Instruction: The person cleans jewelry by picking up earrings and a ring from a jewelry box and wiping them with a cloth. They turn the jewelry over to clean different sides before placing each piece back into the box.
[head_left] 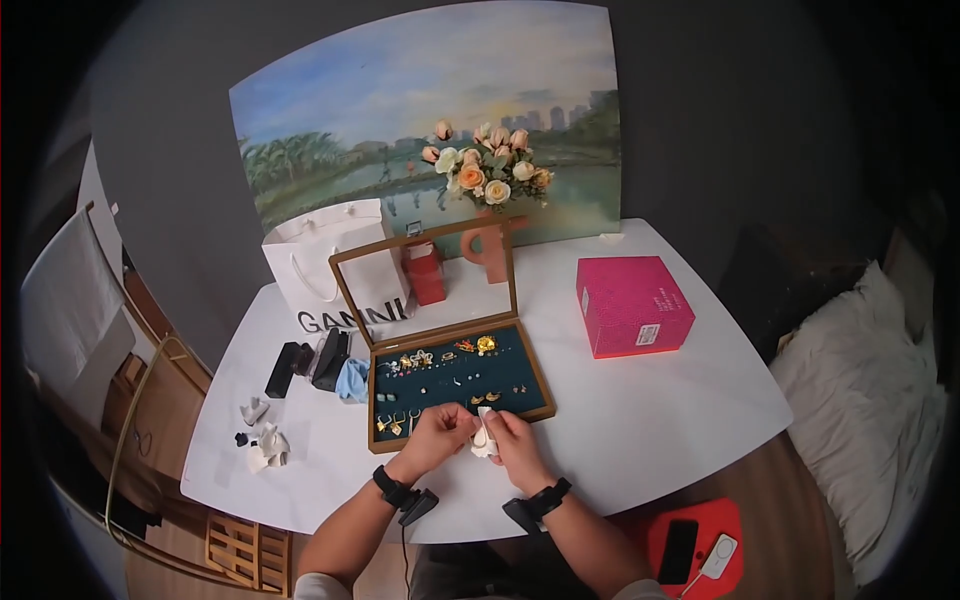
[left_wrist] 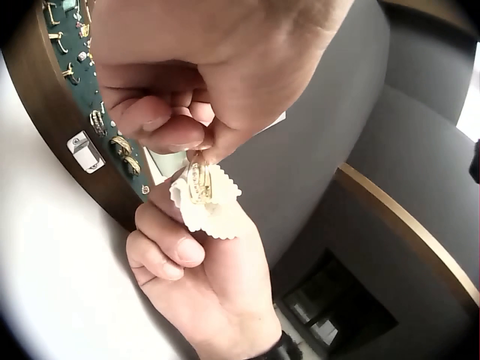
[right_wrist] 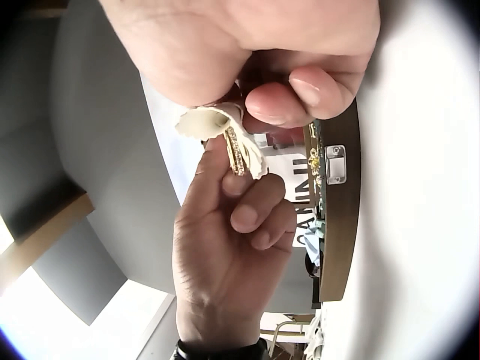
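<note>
Over the front edge of the jewelry box, my left hand [head_left: 440, 437] pinches a small gold piece of jewelry [right_wrist: 235, 150], hoop-like, with rows of tiny clear stones. My right hand [head_left: 517, 448] holds a cream cloth [left_wrist: 212, 206] with a zigzag edge, folded around part of the gold piece. Both hands meet at this cloth. The wooden jewelry box [head_left: 545, 405] lies just beyond them, its glass lid [head_left: 425, 285] raised. Gold earrings [head_left: 485, 399] and other small pieces sit on its dark green lining; the left hand hides part of the front row.
A white paper bag [head_left: 320, 262], red box [head_left: 426, 275] and flower vase [head_left: 490, 250] stand behind the lid. On the left are dark small boxes [head_left: 288, 370], a blue cloth [head_left: 352, 381] and crumpled cream cloths [head_left: 268, 448]. A pink box [head_left: 635, 305] stands at right.
</note>
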